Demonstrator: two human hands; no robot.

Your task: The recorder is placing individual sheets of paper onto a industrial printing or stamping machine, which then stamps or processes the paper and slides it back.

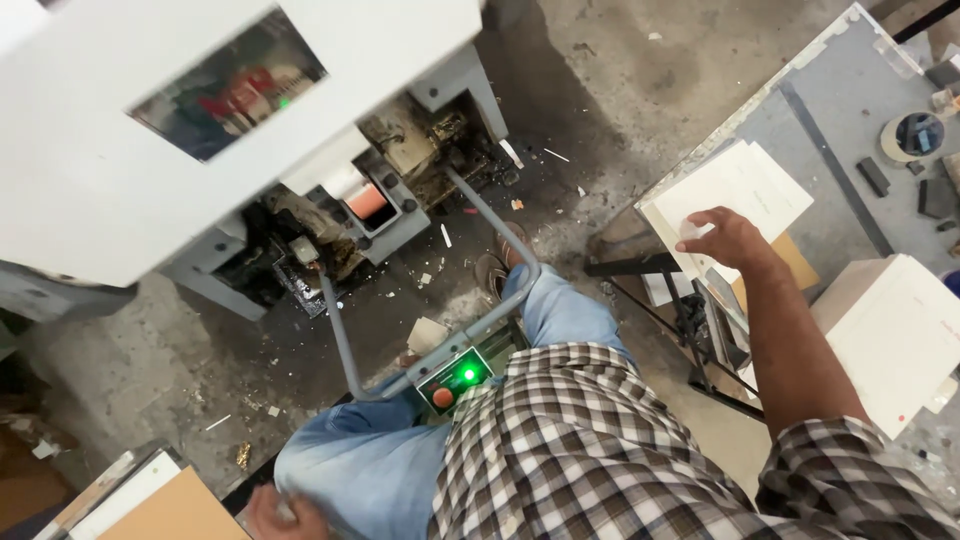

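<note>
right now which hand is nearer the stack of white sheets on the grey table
Right. The right hand rests on the stack of white sheets on the grey table. The left hand is far off at the bottom edge, by the knee.

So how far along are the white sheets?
Done: a pale stack lies on the table's near side, though whether it is finished work is unclear. In hand: the right hand rests on the white sheets. The left hand is low by the knee. Remaining: cannot tell.

Right hand (725, 238) rests on white sheets (745, 190); left hand (280, 515) beside knee.
</note>
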